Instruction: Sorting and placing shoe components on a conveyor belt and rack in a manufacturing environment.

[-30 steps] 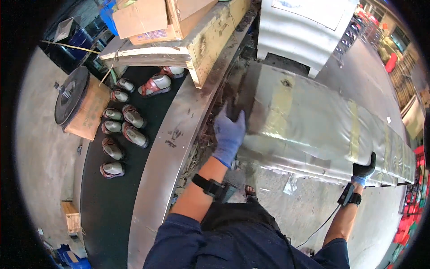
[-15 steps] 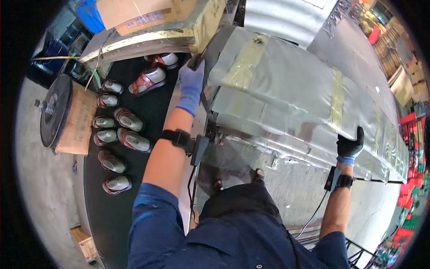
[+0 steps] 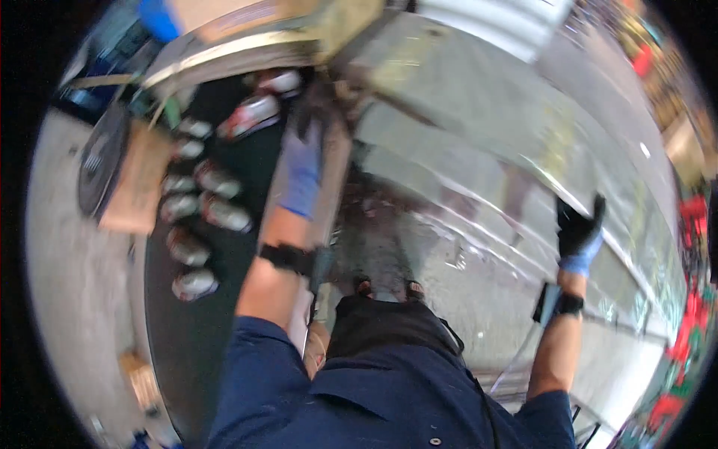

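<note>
My left hand, in a blue glove with dark fingers, is over the rail along the right edge of a black conveyor belt. Motion smears its fingers, and whether it touches anything is unclear. To its left, several sandals with pale insoles and reddish straps lie on the belt. My right hand, gloved alike, has thumb and fingers spread apart at the lower edge of the grey plastic sheeting. Its fingertips are close to that edge; contact cannot be made out.
A cardboard carton with a dark round disc stands left of the belt. At the far end, a wooden-edged shelf bridges the belt. Red bins line the far right. My feet are on the concrete floor.
My left hand has moved down and left, away from the sheeting's near left corner. My right hand's fingers have uncurled. The view has shifted and is blurred.
</note>
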Motion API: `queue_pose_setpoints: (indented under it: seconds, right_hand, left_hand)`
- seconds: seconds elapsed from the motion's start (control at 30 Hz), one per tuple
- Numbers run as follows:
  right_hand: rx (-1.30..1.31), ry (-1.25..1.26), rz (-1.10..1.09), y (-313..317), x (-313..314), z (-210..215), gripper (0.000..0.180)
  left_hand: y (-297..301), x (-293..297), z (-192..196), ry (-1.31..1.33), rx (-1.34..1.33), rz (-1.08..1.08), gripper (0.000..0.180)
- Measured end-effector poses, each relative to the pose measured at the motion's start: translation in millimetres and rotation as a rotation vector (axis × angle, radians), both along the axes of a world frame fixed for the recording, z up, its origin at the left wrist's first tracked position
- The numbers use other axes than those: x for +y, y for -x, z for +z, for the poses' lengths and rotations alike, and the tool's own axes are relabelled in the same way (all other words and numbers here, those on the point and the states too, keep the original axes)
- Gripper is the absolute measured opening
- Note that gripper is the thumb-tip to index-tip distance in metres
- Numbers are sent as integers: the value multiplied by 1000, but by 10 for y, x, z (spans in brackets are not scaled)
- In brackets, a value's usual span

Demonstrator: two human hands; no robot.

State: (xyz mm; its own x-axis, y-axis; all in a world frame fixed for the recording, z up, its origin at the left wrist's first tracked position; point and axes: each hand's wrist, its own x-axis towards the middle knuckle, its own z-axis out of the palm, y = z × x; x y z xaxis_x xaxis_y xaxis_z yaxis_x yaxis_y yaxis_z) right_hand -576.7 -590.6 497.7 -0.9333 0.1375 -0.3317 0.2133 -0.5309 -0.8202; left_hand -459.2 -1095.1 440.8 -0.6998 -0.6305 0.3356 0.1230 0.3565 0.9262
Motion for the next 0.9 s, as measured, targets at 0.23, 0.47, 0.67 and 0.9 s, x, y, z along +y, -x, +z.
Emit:
queue_pose_setpoints:
  seconds: [0.23, 0.47, 0.67, 0.9]
  right_hand:
    - [167, -88, 736, -1085, -985, -766, 52]
    - [74, -27, 1489, -2286, -3788, -962, 46]
    - [640, -403, 1908, -3463, -5947, -1524, 46]
    - [1523, -908, 1573, -4539, -8034, -1967, 80]
  left_hand:
    - [-3042, 598, -477, -423, -302, 335, 49]
    - [-5113, -26, -924, -763, -223, 1142, 39]
    - [-5305, -1725, -1682, -465, -463, 1323, 77]
    - [-5089, -3051, -1686, -466, -800, 1342, 110]
